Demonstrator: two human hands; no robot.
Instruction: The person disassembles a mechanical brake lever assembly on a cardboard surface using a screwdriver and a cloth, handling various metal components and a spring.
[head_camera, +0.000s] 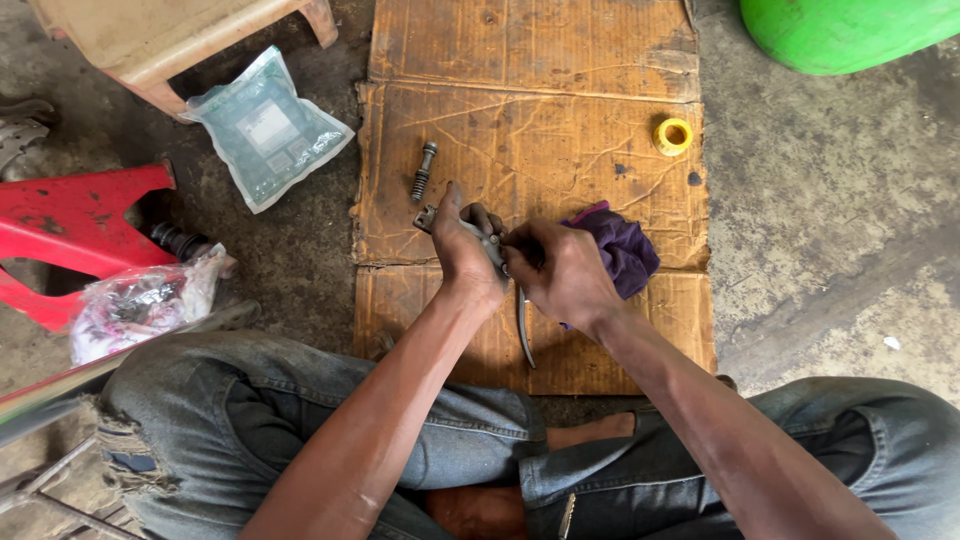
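From the head camera: both hands meet over the cardboard sheet (540, 130); the left hand (468, 255) is clenched round a grey lever assembly (505, 290) to steady it; the right hand (565, 275) pinches at its top, a purple rag (625, 250) tucked beneath; a spring bolt (423, 170) and yellow tape roll (673, 136) lie apart, within reach.

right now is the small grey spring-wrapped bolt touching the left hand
Apart. The head view shows bare cardboard between the small grey spring-wrapped bolt and the left hand.

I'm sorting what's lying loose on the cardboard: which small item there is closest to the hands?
The purple rag, bunched right beside the right hand. The bolt with a spring lies farther up, and the yellow tape roll is farthest.
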